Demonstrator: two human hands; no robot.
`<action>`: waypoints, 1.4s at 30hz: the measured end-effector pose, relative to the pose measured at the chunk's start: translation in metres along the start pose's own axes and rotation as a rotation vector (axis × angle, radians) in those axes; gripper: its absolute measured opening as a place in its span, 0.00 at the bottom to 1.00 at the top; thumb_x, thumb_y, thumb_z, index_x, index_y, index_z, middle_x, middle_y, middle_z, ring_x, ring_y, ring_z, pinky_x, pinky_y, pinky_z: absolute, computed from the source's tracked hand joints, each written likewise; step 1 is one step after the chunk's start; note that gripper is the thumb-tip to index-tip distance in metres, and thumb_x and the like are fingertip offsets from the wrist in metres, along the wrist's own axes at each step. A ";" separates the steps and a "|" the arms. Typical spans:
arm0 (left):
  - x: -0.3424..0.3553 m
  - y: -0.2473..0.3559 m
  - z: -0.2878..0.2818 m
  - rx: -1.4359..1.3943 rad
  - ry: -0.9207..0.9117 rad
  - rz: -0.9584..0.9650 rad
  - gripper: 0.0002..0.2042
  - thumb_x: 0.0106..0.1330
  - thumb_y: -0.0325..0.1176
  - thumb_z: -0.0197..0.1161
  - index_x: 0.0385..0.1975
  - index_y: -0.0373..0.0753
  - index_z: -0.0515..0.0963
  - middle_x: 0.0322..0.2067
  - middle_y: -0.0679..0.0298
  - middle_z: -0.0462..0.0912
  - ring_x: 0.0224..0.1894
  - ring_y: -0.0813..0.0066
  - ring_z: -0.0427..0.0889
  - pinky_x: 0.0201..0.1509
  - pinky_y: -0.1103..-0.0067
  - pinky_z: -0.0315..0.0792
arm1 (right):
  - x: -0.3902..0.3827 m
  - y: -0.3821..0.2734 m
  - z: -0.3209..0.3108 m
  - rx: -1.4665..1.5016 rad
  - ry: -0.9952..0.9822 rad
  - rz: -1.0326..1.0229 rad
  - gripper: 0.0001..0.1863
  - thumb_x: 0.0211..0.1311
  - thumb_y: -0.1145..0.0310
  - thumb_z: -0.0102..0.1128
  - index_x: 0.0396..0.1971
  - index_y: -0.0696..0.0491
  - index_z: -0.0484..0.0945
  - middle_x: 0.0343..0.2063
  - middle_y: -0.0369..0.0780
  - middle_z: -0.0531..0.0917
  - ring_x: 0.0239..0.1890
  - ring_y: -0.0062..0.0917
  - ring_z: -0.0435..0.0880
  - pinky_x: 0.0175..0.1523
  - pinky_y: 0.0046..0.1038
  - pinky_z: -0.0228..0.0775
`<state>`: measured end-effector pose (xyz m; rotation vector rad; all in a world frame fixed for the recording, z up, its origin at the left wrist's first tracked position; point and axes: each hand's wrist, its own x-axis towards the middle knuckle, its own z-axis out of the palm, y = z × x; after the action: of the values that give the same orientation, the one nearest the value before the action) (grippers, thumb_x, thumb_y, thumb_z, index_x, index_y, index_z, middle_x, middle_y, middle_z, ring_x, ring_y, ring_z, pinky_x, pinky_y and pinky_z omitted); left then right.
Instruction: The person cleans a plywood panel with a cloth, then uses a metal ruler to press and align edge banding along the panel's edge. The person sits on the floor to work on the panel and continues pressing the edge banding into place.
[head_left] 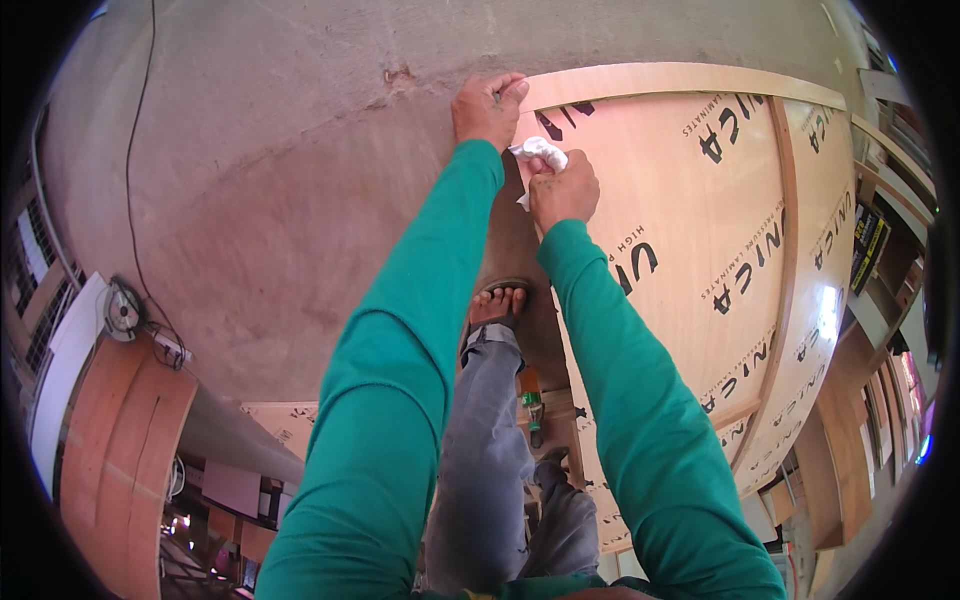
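Observation:
A pale wooden board structure (680, 180) with black printed lettering fills the right side, a narrow wooden strip (680, 78) along its far edge. My left hand (486, 108) is closed around the left end of that strip at the corner. Just below and right of it, my right hand (565, 190) is closed on a crumpled white cloth (540, 152) against the board's left edge. My bare foot (498, 305) shows on the floor beside the structure, with a bottle (532, 410) behind it.
Concrete floor (280, 150) stretches across the upper left, with a black cable, a round fan-like device (123, 308) and a power strip (170, 350). Plywood boards (120, 440) lie at the lower left. Stacked wooden pieces (845, 440) line the right edge.

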<state>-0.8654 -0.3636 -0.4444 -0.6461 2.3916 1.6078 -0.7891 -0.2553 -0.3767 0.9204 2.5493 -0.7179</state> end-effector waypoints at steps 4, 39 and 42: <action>-0.005 0.000 0.002 0.067 0.017 0.024 0.12 0.68 0.40 0.77 0.48 0.47 0.94 0.39 0.52 0.85 0.42 0.51 0.87 0.52 0.63 0.81 | 0.004 0.005 0.006 -0.029 0.040 -0.025 0.13 0.59 0.67 0.79 0.32 0.58 0.82 0.37 0.53 0.89 0.43 0.54 0.88 0.48 0.55 0.80; -0.376 0.178 -0.051 -0.098 0.024 -0.429 0.11 0.76 0.36 0.67 0.51 0.39 0.86 0.55 0.58 0.83 0.59 0.63 0.80 0.58 0.70 0.79 | -0.085 0.087 -0.066 -0.216 -0.153 -0.654 0.12 0.65 0.72 0.72 0.41 0.54 0.76 0.42 0.47 0.81 0.47 0.48 0.83 0.51 0.46 0.79; -0.342 0.202 -0.058 -0.195 0.075 -0.419 0.11 0.76 0.35 0.67 0.53 0.38 0.85 0.56 0.58 0.82 0.58 0.64 0.82 0.58 0.70 0.80 | -0.059 0.066 -0.041 -0.213 -0.118 -0.657 0.12 0.65 0.71 0.72 0.41 0.55 0.76 0.43 0.47 0.81 0.47 0.48 0.83 0.52 0.46 0.79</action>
<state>-0.6486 -0.2675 -0.1211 -1.1714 1.9793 1.6568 -0.7070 -0.2174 -0.3382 -0.0471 2.7469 -0.6171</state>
